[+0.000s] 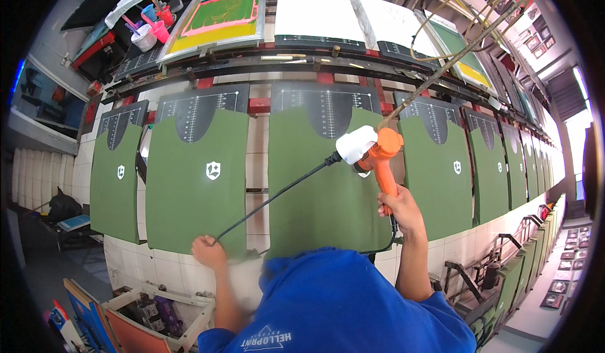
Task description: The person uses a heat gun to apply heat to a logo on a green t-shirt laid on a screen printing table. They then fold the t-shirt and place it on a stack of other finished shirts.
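Observation:
My right hand (399,205) grips the orange handle of a heat gun (373,153) with a white nozzle end, held over the middle green fabric panel (328,195), right above its small white emblem. A black cord (277,195) runs from the gun down to the left. My left hand (208,252) rests closed at the lower edge of the neighbouring green panel (195,189), where the cord passes; whether it holds the cord I cannot tell. That panel carries a white emblem (213,170).
A long row of green panels on dark pallets (324,104) stretches left and right along a white tiled bench (157,268). Printing screens (220,16) and paint cups (151,31) sit behind. A hose (454,57) hangs from above. Crates (151,315) stand below left.

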Tool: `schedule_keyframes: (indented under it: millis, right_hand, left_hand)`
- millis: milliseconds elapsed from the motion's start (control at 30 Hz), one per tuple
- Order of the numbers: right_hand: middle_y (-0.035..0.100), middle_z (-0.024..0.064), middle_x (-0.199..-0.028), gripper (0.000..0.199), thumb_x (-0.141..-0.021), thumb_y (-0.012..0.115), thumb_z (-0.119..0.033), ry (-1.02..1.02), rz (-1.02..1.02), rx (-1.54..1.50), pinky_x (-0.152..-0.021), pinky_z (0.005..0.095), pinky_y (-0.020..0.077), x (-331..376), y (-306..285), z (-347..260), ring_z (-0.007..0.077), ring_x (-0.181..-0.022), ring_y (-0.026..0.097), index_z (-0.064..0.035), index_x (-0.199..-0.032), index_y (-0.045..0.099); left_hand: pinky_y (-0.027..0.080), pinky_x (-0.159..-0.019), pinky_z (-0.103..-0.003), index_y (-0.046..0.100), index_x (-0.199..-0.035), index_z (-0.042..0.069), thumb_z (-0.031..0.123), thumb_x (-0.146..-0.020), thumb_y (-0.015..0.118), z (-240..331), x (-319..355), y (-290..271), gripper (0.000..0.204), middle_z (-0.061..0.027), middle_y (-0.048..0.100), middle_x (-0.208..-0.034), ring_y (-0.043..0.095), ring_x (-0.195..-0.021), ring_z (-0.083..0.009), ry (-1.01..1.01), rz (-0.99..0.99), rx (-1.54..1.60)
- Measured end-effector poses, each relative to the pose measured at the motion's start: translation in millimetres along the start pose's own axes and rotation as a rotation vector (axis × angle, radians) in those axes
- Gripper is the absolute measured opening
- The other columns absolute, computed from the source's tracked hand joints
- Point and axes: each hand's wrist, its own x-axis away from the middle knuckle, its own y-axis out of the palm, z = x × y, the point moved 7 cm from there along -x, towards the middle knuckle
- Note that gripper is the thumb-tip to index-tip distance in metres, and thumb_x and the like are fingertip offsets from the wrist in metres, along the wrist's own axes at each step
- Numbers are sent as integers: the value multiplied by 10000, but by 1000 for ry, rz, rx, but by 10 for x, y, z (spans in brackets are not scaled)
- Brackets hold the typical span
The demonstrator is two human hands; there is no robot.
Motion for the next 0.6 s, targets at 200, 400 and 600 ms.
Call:
schedule_keyframes:
  millis: [200, 400, 600]
  right_hand:
    - [537, 5, -717, 148, -873, 608, -101, 2, 0, 7, -542, 246, 477, 51, -2, 13, 96, -561, 553, -28, -976, 531]
    - [543, 8, -721, 157, -872, 612, -106, 6, 1, 7, -544, 243, 478, 83, -36, 54, 96, -565, 557, -25, -982, 534]
    - [544, 8, -724, 164, -870, 613, -98, 5, 14, 16, -539, 243, 476, 113, -59, 82, 95, -561, 552, -18, -989, 532]
  left_hand:
    - [403, -755, -461, 572, -862, 30, 180, -847, 588, 5, 6, -21, 152, -130, 578, -825, 533, -834, -344, 6, 21, 4]
    - [404, -752, -457, 573, -869, 29, 180, -852, 585, 13, 8, -22, 153, -131, 578, -817, 534, -826, -342, 9, 24, 15]
    - [399, -744, -458, 569, -860, 32, 182, -853, 583, 18, 14, -20, 151, -128, 575, -813, 533, -821, -339, 20, 38, 25]
